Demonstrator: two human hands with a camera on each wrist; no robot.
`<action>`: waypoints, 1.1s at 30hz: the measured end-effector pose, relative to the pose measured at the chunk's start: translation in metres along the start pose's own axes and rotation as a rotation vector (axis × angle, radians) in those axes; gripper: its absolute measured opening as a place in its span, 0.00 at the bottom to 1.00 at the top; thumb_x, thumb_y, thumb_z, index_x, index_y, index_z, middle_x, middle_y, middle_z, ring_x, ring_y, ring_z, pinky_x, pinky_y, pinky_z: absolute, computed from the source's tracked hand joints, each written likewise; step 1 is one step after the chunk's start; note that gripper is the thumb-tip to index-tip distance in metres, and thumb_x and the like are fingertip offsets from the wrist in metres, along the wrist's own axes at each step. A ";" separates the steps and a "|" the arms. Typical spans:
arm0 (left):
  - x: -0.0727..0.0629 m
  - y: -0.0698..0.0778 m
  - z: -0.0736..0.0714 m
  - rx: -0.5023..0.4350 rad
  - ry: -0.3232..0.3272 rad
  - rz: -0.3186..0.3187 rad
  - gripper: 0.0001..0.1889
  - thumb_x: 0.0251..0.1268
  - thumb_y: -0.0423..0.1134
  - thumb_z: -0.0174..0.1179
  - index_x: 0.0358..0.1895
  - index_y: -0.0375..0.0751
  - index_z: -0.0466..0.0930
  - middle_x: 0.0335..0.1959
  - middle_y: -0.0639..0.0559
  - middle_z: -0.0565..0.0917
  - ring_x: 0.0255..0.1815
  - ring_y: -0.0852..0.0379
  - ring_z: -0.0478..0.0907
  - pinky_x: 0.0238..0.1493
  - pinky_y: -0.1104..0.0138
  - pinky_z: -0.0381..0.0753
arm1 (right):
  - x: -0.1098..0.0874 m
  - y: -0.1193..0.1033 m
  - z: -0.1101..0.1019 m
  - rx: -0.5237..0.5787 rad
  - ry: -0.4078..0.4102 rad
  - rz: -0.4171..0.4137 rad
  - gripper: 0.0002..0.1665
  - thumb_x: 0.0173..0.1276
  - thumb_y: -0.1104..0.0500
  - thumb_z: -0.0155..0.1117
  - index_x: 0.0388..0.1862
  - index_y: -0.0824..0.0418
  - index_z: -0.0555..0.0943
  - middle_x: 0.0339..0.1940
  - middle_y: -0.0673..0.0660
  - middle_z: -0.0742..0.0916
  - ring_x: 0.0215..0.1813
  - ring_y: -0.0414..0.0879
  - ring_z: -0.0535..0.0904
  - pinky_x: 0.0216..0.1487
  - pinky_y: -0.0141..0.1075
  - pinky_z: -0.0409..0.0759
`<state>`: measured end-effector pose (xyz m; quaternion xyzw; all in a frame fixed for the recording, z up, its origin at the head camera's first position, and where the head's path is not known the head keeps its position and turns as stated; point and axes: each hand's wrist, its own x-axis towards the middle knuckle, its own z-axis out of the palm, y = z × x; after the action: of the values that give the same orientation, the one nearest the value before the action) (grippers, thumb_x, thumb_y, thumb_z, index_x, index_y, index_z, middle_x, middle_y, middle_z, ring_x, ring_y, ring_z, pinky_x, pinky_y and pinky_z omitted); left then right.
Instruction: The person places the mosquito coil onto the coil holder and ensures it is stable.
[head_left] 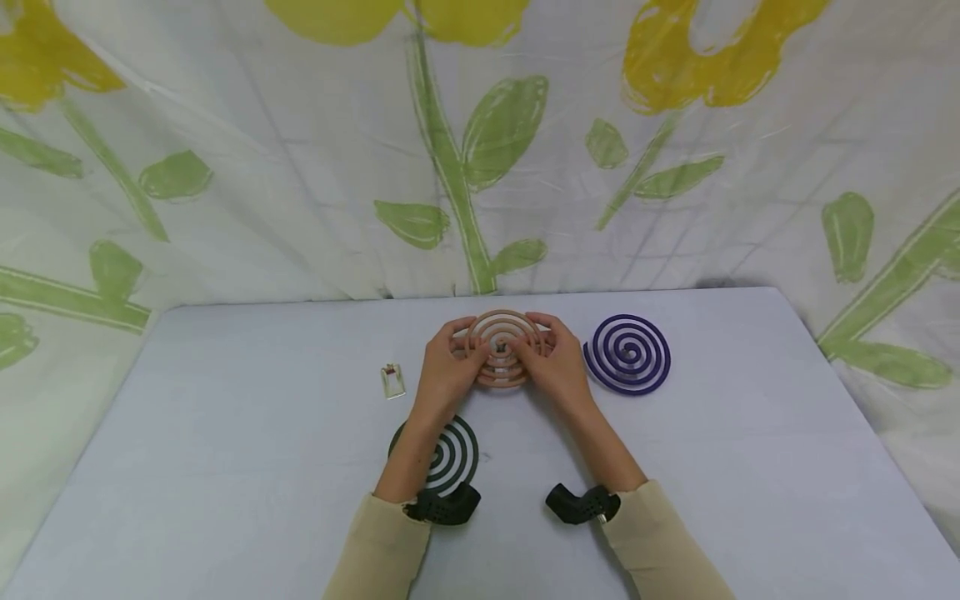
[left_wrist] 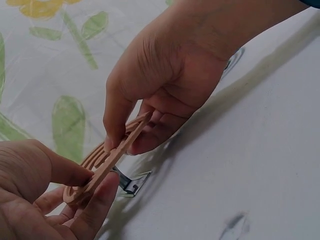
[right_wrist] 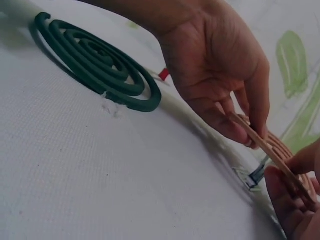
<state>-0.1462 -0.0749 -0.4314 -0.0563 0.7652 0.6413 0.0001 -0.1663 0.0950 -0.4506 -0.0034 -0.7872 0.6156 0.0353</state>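
Both hands hold a brown mosquito coil [head_left: 505,384] by its two sides, thumbs on the upper face and fingers under it. My left hand [head_left: 442,371] pinches the left side; my right hand [head_left: 558,367] pinches the right. In the left wrist view, the coil [left_wrist: 107,172] is tilted above the white table. Under it stands a small metal coil stand [left_wrist: 134,186], whose upright part reaches toward the coil's underside. The right wrist view also shows this stand [right_wrist: 250,178] below the coil's edge.
A purple mosquito coil [head_left: 627,390] lies right of my right hand. A dark green coil [head_left: 474,450] lies partly hidden under my left forearm. Another small metal stand [head_left: 393,383] with a red part lies left of my left hand. A flower-printed cloth [head_left: 337,167] hangs behind the table.
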 end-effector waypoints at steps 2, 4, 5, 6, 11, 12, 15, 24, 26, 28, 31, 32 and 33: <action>0.001 0.000 0.000 -0.008 -0.003 0.011 0.28 0.69 0.32 0.66 0.72 0.39 0.76 0.49 0.33 0.86 0.33 0.60 0.82 0.35 0.72 0.80 | 0.001 0.000 0.000 0.000 0.002 -0.004 0.31 0.68 0.62 0.75 0.69 0.63 0.80 0.46 0.68 0.89 0.38 0.34 0.82 0.40 0.21 0.80; 0.001 0.001 0.001 -0.015 -0.004 0.021 0.27 0.70 0.32 0.66 0.72 0.39 0.76 0.49 0.34 0.86 0.34 0.59 0.83 0.34 0.72 0.81 | 0.002 -0.001 -0.001 0.006 0.005 -0.011 0.31 0.68 0.62 0.75 0.69 0.64 0.79 0.46 0.68 0.89 0.38 0.33 0.82 0.40 0.21 0.80; 0.002 0.001 0.001 -0.016 -0.003 0.024 0.27 0.70 0.32 0.66 0.72 0.39 0.76 0.49 0.34 0.86 0.34 0.59 0.83 0.34 0.72 0.81 | 0.002 0.000 -0.002 0.003 0.007 -0.012 0.30 0.68 0.61 0.75 0.69 0.63 0.80 0.45 0.68 0.89 0.37 0.33 0.82 0.40 0.21 0.80; 0.002 0.001 0.002 -0.022 -0.005 0.022 0.27 0.70 0.32 0.66 0.72 0.39 0.76 0.49 0.35 0.86 0.34 0.59 0.83 0.34 0.72 0.81 | 0.003 0.000 -0.002 -0.002 0.008 -0.009 0.30 0.68 0.61 0.75 0.69 0.63 0.80 0.45 0.68 0.89 0.37 0.33 0.82 0.40 0.21 0.79; 0.003 -0.001 0.005 -0.019 -0.002 0.010 0.26 0.70 0.31 0.66 0.71 0.39 0.76 0.47 0.36 0.86 0.36 0.60 0.82 0.36 0.73 0.80 | 0.004 0.002 -0.004 -0.024 0.003 0.015 0.30 0.69 0.61 0.75 0.70 0.62 0.80 0.46 0.68 0.89 0.37 0.32 0.82 0.40 0.20 0.79; 0.003 -0.001 0.005 -0.022 -0.003 0.012 0.26 0.70 0.31 0.66 0.71 0.39 0.76 0.48 0.36 0.86 0.36 0.59 0.83 0.35 0.73 0.81 | 0.004 0.002 -0.005 -0.022 0.002 0.017 0.30 0.69 0.61 0.74 0.70 0.62 0.79 0.47 0.68 0.89 0.38 0.33 0.82 0.41 0.20 0.79; 0.002 -0.001 0.005 -0.017 0.000 0.022 0.26 0.71 0.32 0.66 0.71 0.39 0.76 0.49 0.35 0.86 0.37 0.58 0.83 0.35 0.73 0.80 | 0.004 0.002 -0.005 -0.016 0.000 0.019 0.31 0.70 0.59 0.75 0.70 0.62 0.79 0.47 0.68 0.89 0.39 0.33 0.82 0.41 0.20 0.80; 0.001 -0.002 0.004 0.002 0.002 0.021 0.26 0.72 0.33 0.66 0.71 0.40 0.76 0.49 0.34 0.86 0.39 0.55 0.85 0.37 0.73 0.80 | 0.004 0.003 -0.003 0.000 0.002 0.015 0.30 0.69 0.61 0.74 0.69 0.63 0.80 0.47 0.70 0.89 0.36 0.31 0.82 0.40 0.21 0.80; 0.002 -0.002 0.003 0.008 0.005 0.024 0.26 0.72 0.33 0.66 0.71 0.39 0.76 0.49 0.34 0.86 0.39 0.56 0.85 0.37 0.73 0.80 | 0.003 0.004 -0.002 -0.003 0.004 0.014 0.30 0.69 0.62 0.74 0.69 0.63 0.80 0.46 0.70 0.89 0.36 0.31 0.82 0.40 0.21 0.79; 0.002 -0.003 0.004 0.009 0.006 0.021 0.26 0.71 0.33 0.66 0.71 0.39 0.76 0.49 0.34 0.87 0.39 0.56 0.84 0.37 0.73 0.79 | 0.003 0.004 -0.001 -0.006 0.005 0.020 0.30 0.68 0.63 0.74 0.68 0.63 0.80 0.46 0.70 0.89 0.36 0.32 0.81 0.39 0.21 0.79; 0.001 -0.004 0.004 0.009 0.008 0.017 0.26 0.71 0.33 0.66 0.71 0.39 0.76 0.48 0.34 0.87 0.38 0.57 0.83 0.38 0.73 0.79 | 0.003 0.005 0.000 -0.001 0.007 0.030 0.30 0.68 0.64 0.73 0.68 0.63 0.81 0.46 0.69 0.89 0.35 0.33 0.81 0.39 0.22 0.79; 0.001 -0.005 0.004 0.008 0.008 0.017 0.26 0.71 0.33 0.66 0.71 0.39 0.76 0.48 0.34 0.87 0.38 0.57 0.82 0.38 0.72 0.79 | 0.003 0.005 0.001 0.004 0.007 0.031 0.30 0.68 0.64 0.73 0.68 0.63 0.81 0.45 0.69 0.89 0.35 0.33 0.81 0.39 0.22 0.79; 0.000 -0.005 0.004 0.007 0.009 0.017 0.26 0.71 0.33 0.66 0.71 0.40 0.76 0.48 0.34 0.87 0.37 0.57 0.82 0.38 0.72 0.79 | 0.003 0.005 0.001 0.007 0.007 0.031 0.29 0.68 0.64 0.73 0.68 0.63 0.81 0.46 0.69 0.89 0.36 0.33 0.81 0.39 0.22 0.79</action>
<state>-0.1465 -0.0721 -0.4370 -0.0525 0.7681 0.6382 -0.0087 -0.1693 0.0952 -0.4559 -0.0178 -0.7848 0.6188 0.0285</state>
